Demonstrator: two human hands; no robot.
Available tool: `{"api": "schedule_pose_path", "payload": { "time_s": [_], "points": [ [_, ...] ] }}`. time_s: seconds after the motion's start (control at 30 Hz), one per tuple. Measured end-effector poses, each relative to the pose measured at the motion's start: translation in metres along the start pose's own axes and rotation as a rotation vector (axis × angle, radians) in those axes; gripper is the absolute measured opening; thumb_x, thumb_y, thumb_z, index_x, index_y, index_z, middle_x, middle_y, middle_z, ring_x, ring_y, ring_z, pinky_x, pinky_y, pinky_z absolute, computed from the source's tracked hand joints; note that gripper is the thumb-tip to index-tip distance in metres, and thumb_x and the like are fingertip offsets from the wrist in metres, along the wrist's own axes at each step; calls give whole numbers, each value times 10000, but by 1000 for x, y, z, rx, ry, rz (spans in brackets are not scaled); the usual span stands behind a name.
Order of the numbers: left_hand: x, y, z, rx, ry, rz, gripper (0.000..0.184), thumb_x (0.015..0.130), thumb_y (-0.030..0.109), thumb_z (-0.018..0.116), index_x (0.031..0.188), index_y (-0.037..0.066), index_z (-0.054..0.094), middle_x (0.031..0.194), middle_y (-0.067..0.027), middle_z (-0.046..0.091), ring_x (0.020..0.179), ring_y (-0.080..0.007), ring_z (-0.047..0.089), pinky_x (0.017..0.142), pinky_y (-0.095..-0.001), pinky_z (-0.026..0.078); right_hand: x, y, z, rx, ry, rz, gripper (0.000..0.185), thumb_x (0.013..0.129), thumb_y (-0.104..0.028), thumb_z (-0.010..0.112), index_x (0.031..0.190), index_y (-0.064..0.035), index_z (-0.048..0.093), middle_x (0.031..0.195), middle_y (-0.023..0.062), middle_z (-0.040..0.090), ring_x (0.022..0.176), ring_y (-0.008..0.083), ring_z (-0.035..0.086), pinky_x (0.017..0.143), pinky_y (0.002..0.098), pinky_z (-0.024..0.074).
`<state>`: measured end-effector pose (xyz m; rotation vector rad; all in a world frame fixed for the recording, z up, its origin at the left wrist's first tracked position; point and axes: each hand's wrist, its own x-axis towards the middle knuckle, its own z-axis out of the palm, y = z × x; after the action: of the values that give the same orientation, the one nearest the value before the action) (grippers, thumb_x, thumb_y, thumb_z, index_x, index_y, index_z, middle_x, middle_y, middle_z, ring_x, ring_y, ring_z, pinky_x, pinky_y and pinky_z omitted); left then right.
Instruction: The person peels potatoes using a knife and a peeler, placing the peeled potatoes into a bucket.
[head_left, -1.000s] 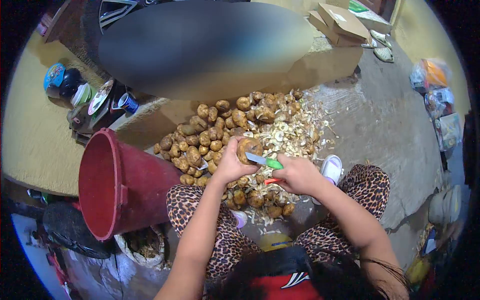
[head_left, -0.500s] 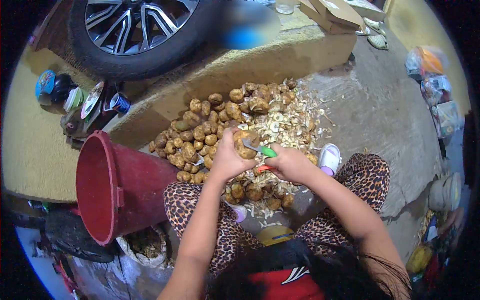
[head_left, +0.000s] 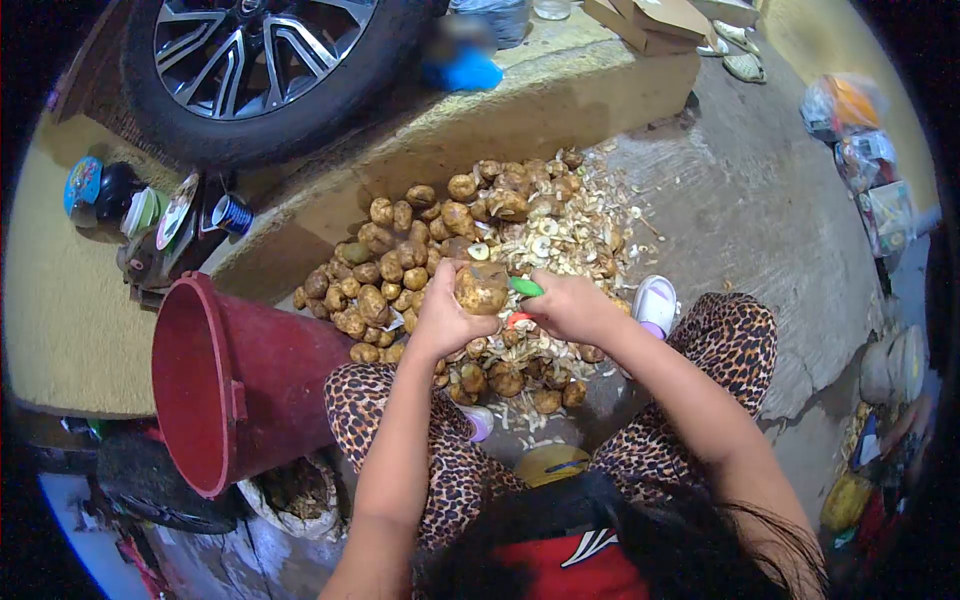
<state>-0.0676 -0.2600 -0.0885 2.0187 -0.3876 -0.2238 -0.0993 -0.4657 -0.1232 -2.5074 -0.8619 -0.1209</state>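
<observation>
My left hand (head_left: 447, 318) is wrapped round a large brown potato (head_left: 482, 290), above the pile. In my right hand (head_left: 566, 306) is a knife with a green handle (head_left: 525, 287); its blade lies against the top of the potato and shows only faintly. A small red-orange piece (head_left: 518, 319) sticks out below the same hand. Beneath and beyond my hands, a heap of brown potatoes (head_left: 391, 265) lies on the floor, with pale peelings and slices (head_left: 560, 240) to its right.
A red bucket (head_left: 270, 370) leans on its side at my left, by my knee. Behind the potatoes runs a raised ledge (head_left: 560, 110) bearing a wheel (head_left: 265, 60). Plastic bags (head_left: 865, 150) stand at the right. A white shoe (head_left: 655, 303) is near my right knee.
The view has shifted, showing more of the wheel and ledge. Both hands still hold the potato and knife; the blade, clearly visible earlier on the potato's face, is now mostly hidden near its top.
</observation>
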Motion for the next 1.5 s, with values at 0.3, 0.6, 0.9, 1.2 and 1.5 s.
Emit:
{"api": "schedule_pose_path", "payload": {
  "time_s": [0.3, 0.6, 0.9, 1.2, 1.5],
  "points": [
    [-1, -3, -5, -257, -87, -91, 659, 508, 114, 751, 1065, 3, 418, 977, -123, 557, 886, -203, 564, 780, -321, 464, 2, -1, -6, 28, 14, -40, 108, 684, -180, 634, 770, -119, 614, 792, 128, 493, 621, 288, 564, 538, 399, 484],
    [-1, 5, 4, 205, 83, -77, 640, 512, 130, 744, 1060, -9, 443, 959, -162, 575, 877, -227, 581, 782, -328, 463, 5, -5, -10, 410, -137, -3, 137, 714, -193, 647, 770, -70, 622, 705, 131, 570, 645, 270, 573, 606, 352, 467],
    [6, -20, 3, 38, -28, -27, 689, 501, 116, 745, 1095, 2, 415, 978, -124, 559, 894, -201, 555, 818, -317, 444, 0, -7, -23, 826, -227, 144, 209, 742, -229, 678, 732, -35, 601, 626, 52, 535, 602, 150, 509, 556, 294, 403],
    [0, -8, -8, -214, -201, -22, 685, 510, 101, 750, 1096, 18, 405, 994, -82, 532, 941, -154, 520, 842, -300, 426, -7, 11, -8, 38, -134, 192, 149, 698, -202, 615, 730, -57, 610, 677, 143, 570, 688, 305, 580, 614, 428, 468],
    [2, 3, -2, 130, 148, 85, 718, 544, 152, 787, 1120, 16, 380, 1019, -119, 532, 955, -199, 541, 846, -321, 438, -3, -4, -28, 161, -44, 123, 180, 714, -259, 609, 721, -79, 603, 684, 134, 555, 628, 314, 567, 580, 427, 458]
  ]
}}
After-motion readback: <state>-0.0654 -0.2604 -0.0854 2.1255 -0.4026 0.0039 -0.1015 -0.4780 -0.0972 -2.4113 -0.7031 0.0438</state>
